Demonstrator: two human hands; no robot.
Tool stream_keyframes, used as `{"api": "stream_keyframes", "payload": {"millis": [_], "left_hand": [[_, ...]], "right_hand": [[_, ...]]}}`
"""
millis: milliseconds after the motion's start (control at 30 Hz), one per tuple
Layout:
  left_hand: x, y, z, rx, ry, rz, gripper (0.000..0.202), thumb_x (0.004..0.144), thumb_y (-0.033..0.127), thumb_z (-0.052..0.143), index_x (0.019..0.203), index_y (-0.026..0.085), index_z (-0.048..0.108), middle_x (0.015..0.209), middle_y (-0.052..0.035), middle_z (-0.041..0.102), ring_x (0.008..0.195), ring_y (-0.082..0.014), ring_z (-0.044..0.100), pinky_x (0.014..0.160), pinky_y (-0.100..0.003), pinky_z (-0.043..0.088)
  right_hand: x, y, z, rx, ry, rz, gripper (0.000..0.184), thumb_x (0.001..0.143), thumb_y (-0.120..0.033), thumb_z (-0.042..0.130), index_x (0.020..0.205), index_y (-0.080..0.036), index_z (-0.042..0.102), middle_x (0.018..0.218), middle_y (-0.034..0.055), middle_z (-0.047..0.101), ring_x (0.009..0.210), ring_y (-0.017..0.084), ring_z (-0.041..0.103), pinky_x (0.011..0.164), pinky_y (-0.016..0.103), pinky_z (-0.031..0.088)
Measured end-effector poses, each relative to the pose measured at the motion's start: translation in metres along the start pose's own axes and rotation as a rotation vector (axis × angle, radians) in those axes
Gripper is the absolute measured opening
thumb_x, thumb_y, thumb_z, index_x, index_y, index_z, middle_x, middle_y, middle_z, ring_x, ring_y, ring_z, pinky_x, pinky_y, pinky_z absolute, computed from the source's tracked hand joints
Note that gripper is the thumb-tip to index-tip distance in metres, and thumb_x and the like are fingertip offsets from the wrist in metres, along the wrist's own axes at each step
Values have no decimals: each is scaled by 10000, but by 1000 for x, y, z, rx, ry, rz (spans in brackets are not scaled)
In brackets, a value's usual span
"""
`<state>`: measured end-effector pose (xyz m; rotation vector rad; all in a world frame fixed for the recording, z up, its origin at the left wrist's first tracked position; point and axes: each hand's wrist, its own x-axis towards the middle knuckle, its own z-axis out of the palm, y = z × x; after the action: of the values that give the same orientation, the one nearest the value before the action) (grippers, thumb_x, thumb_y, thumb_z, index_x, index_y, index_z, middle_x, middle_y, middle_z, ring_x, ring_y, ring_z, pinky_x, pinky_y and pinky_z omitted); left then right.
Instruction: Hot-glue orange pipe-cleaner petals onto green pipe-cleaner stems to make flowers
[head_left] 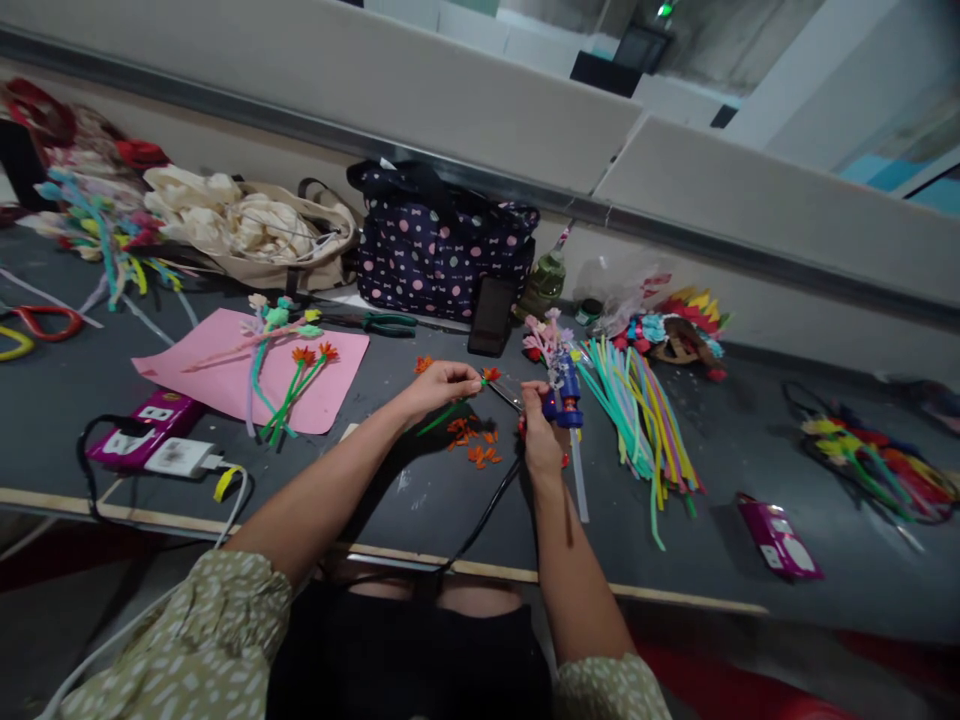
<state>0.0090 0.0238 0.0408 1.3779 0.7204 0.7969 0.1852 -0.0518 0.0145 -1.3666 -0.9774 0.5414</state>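
My left hand [442, 390] pinches a small orange flower [491, 375] on a green pipe-cleaner stem [441, 418], which slants down to the left below the fingers. In my right hand [541, 435] is a pair of scissors [504, 394] with metal blades pointing at the flower; a bit of red handle shows by the fingers. Just beyond that hand is a blue glue gun [568, 395], a clear glue stick [580, 478] extending from it. Orange clippings [480, 445] lie scattered below my hands. Another orange flower head [424, 365] sits behind my left fingers.
Pink paper [214, 350] on the left holds finished flowers [304, 375]. Pipe cleaners [637, 410] lie to the right. Behind stand a dotted bag [442, 240], a phone [492, 315] and a bottle [545, 280]. A black cable [487, 515] crosses the table's front edge.
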Motion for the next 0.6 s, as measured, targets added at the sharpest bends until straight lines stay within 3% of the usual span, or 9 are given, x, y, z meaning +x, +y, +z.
{"api": "stream_keyframes", "payload": {"millis": [100, 200, 400, 600], "left_hand": [[1, -1, 0, -115, 35, 6, 435, 666, 522, 806, 726, 121, 650, 645, -1, 591, 561, -75, 480, 538, -205, 353], [2, -3, -2, -247, 69, -52, 481, 627, 541, 843, 769, 129, 637, 658, 5, 590, 564, -91, 539, 558, -227, 443], [4, -7, -7, -450, 71, -108, 447, 585, 426, 904, 774, 121, 638, 669, 7, 602, 548, -89, 569, 538, -230, 506], [5, -5, -10, -501, 128, -145, 331, 642, 336, 858, 800, 121, 661, 671, -4, 627, 565, -107, 611, 548, -235, 523]], "right_hand": [[0, 3, 1, 58, 36, 28, 373, 797, -552, 699, 913, -200, 652, 798, -19, 614, 578, 108, 502, 559, 252, 429], [-2, 2, 3, 56, -31, 4, 383, 799, -565, 698, 889, -194, 669, 729, -27, 593, 555, 106, 494, 561, 253, 427], [-7, -6, 5, -9, -142, -1, 449, 801, -625, 659, 901, -187, 678, 682, -11, 610, 567, 125, 559, 601, 267, 474], [-8, -6, 5, -9, -197, -20, 463, 820, -623, 636, 960, -184, 671, 721, 4, 645, 597, 130, 585, 617, 265, 493]]}}
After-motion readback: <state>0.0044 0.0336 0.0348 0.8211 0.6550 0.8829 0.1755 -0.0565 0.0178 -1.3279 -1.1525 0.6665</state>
